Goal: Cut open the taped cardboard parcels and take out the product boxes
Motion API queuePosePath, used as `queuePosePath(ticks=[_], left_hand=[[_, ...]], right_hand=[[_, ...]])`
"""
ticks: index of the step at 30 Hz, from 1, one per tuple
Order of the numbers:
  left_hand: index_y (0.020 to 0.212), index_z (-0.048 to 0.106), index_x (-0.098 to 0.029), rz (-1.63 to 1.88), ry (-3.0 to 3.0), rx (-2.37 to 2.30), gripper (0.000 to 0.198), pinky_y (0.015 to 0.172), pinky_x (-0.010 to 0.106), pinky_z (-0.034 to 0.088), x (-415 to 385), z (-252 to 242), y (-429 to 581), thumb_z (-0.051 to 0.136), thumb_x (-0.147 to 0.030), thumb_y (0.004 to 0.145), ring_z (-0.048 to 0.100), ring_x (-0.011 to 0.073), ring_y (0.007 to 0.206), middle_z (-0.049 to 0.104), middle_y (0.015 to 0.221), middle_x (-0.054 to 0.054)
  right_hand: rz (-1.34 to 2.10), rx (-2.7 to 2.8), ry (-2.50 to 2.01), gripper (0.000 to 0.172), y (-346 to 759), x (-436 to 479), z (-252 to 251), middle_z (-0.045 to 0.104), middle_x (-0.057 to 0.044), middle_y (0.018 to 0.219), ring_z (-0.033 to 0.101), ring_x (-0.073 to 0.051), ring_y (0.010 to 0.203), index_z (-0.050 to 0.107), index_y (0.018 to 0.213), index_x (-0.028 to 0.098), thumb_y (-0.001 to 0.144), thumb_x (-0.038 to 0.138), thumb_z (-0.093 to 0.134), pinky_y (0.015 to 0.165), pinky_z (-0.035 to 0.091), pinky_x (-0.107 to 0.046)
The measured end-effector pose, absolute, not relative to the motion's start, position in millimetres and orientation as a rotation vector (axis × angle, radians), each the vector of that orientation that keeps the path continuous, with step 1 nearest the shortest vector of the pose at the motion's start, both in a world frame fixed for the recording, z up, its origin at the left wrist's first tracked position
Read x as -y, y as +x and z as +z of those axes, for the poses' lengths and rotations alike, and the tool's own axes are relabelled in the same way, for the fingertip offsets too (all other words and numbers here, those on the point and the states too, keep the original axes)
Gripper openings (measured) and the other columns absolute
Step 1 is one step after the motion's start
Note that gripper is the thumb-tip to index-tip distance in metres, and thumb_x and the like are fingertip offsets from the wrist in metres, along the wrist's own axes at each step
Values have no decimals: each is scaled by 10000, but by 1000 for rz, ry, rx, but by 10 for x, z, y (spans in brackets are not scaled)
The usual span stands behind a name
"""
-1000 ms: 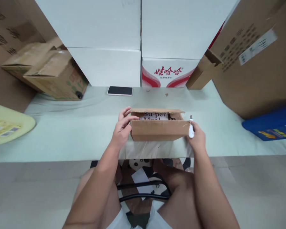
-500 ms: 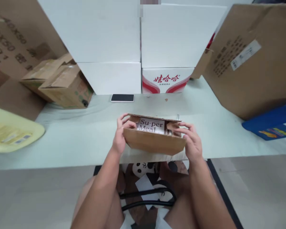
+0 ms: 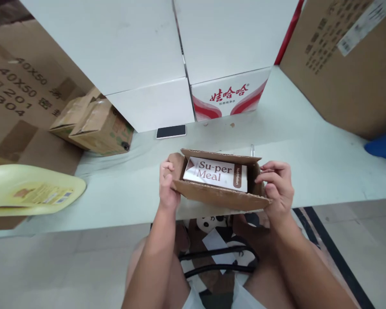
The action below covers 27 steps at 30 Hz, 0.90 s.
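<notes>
An open cardboard box (image 3: 223, 200) is held at the front of the pale table, its flaps standing up. Inside lies a white carton (image 3: 215, 174) printed "Su-per Meal", with a brown band at its right end. My left hand (image 3: 169, 184) grips the box's left end, fingers round the end flap. At the right end, my right hand (image 3: 278, 186) pinches the box wall, with its fingertips at the inner edge. The undersides of the box and carton are hidden.
A black-screened phone (image 3: 171, 131) lies before stacked white boxes (image 3: 151, 105). Small brown cartons (image 3: 104, 128) and a yellow bottle (image 3: 35, 189) stand left. On the right are a large cardboard box (image 3: 347, 77) and a blue object (image 3: 384, 145). The table's edge (image 3: 116, 226) runs below.
The view has shifted and tilted. The flaps stand wider apart, showing more of the white carton. My right hand has moved outward; my left hand now holds the end flap.
</notes>
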<state>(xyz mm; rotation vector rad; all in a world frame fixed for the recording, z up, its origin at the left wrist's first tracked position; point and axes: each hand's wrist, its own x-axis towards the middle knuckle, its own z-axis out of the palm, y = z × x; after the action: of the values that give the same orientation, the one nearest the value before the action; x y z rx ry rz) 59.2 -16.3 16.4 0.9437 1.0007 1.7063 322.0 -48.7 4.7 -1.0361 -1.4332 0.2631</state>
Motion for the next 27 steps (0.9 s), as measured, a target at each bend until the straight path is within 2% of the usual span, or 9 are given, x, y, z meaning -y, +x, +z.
queuePosePath(ticks=[2,5,7,9,12,15,20,23,27], left_hand=[[813,494,-224,1700,905,-1061,368,704,270,494,143,193,607,769,-410,655,593,166,778,540,870,-9],[876,508,-234,1724,839,-1172,387,632,218,447,114,227,594,782,-294,610,589,134,778,580,988,-5],[946,521,-250,1670,810,-1191,430,588,212,419,103,228,582,782,-294,607,578,128,727,600,960,-8],[968,527,-250,1589,803,-1166,435,565,223,403,97,211,572,777,-334,621,548,130,657,590,842,-18],[815,517,-221,1526,859,-1164,346,543,238,363,102,179,548,765,-389,641,475,121,592,513,694,-32],[594,400,-211,1454,1002,-1275,382,513,246,276,117,192,496,717,-402,692,349,94,535,376,576,-43],[493,275,-228,1248,1214,-1373,474,500,264,163,124,337,381,650,-441,688,217,75,505,233,503,-56],[498,258,-231,1217,1265,-1365,471,502,265,152,132,407,331,621,-465,685,201,78,517,210,501,-53],[504,327,-223,1211,1278,-1312,411,519,268,215,191,438,258,581,-469,715,266,95,538,277,513,-36]], right_hand=[[200,1330,-1093,404,3293,497,121,587,-68,939,609,-202,878,710,669,213,986,379,524,729,487,-376],[37,1351,-1285,417,3416,522,338,632,-36,784,598,-164,731,648,551,213,960,278,593,654,454,-339],[-72,1511,-1398,298,3457,552,486,675,-23,774,620,-171,730,679,614,222,911,249,683,675,476,-344],[-130,1591,-1343,67,3445,595,587,714,-22,846,662,-186,787,747,823,245,868,198,734,714,520,-354],[-164,1503,-955,292,3374,701,662,712,-10,854,691,-184,773,743,1057,262,832,78,720,696,563,-354],[-159,1524,-829,344,3334,823,773,715,-4,826,702,-179,736,754,1030,253,792,7,718,657,566,-334],[226,1767,-1166,144,3190,652,1222,729,20,713,681,-130,617,743,919,249,903,137,654,565,519,-254],[619,2084,-1318,212,2933,347,1448,735,9,717,671,-124,601,744,925,224,948,181,538,601,521,-255],[560,2647,-1538,254,2645,66,1461,782,-40,996,724,-202,865,768,1029,238,914,220,542,787,539,-322]])
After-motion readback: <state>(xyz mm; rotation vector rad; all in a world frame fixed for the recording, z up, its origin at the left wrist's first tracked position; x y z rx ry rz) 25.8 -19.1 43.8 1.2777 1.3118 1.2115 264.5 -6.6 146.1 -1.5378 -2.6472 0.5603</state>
